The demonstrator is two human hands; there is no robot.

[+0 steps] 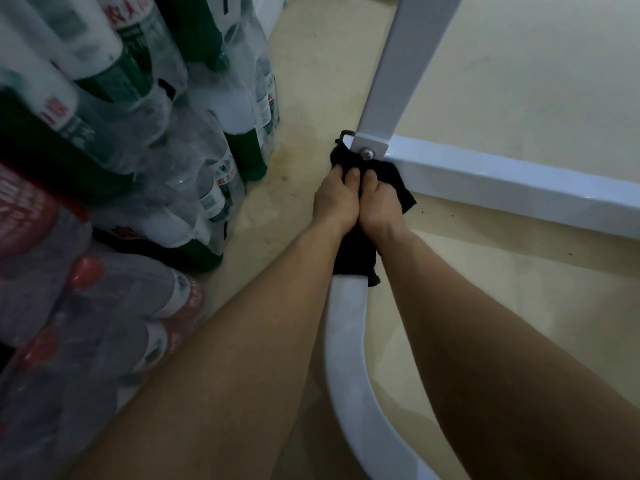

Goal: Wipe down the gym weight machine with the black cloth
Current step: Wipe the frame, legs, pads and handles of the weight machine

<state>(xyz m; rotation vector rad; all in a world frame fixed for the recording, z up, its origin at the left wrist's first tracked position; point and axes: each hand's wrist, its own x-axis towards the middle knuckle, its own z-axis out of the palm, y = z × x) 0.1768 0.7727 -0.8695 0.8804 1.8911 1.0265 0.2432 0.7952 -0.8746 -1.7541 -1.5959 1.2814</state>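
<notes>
Gripping black cloth (355,259) with left hand (334,199) and right hand (379,202) side by side, centre frame, fingers curled over it. Wrapped round weight machine's white tube (346,323), likely for all-round wiping, up against bolt (367,153). Pinned under fingers, spilling out right and below wrists.

Place: a gym corner that doubles as a storeroom.
Equipment: white steel machine frame (485,174), its square tubes bolted together at floor level.
Stock: shrink-wrapped packs of bottled water (138,150) stacked alongside.
Floor (519,81): pale beige, scuffed and stained.
</notes>
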